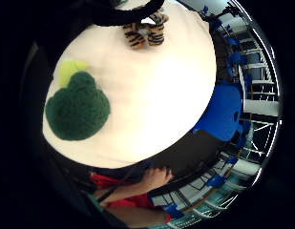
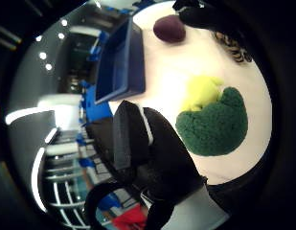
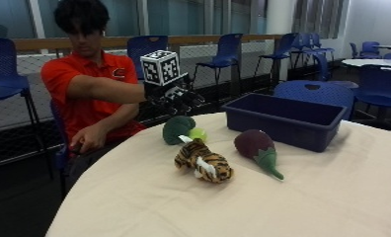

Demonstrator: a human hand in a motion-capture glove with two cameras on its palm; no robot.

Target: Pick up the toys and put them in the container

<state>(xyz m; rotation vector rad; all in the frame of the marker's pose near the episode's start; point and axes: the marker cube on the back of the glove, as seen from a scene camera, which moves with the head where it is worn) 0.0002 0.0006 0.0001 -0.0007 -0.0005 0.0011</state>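
My gloved right hand (image 3: 175, 98) hovers over the table's near-left edge, just above a green plush broccoli (image 3: 178, 129), fingers relaxed and holding nothing. The broccoli (image 1: 78, 107) lies on the table under the palm, with its light green stalk showing (image 2: 202, 92). A striped plush tiger (image 3: 203, 162) lies beside it (image 1: 146, 32). A purple plush eggplant (image 3: 257, 147) with a green stem lies to the tiger's right (image 2: 169, 28). The dark blue container (image 3: 286, 120) stands behind the eggplant and looks empty (image 2: 119, 62).
The round table has a cream cloth (image 3: 300, 197). The person's bare left hand (image 3: 87, 139) rests low by the lap, off the table. A blue chair (image 3: 317, 93) stands behind the container, and more chairs line the railing.
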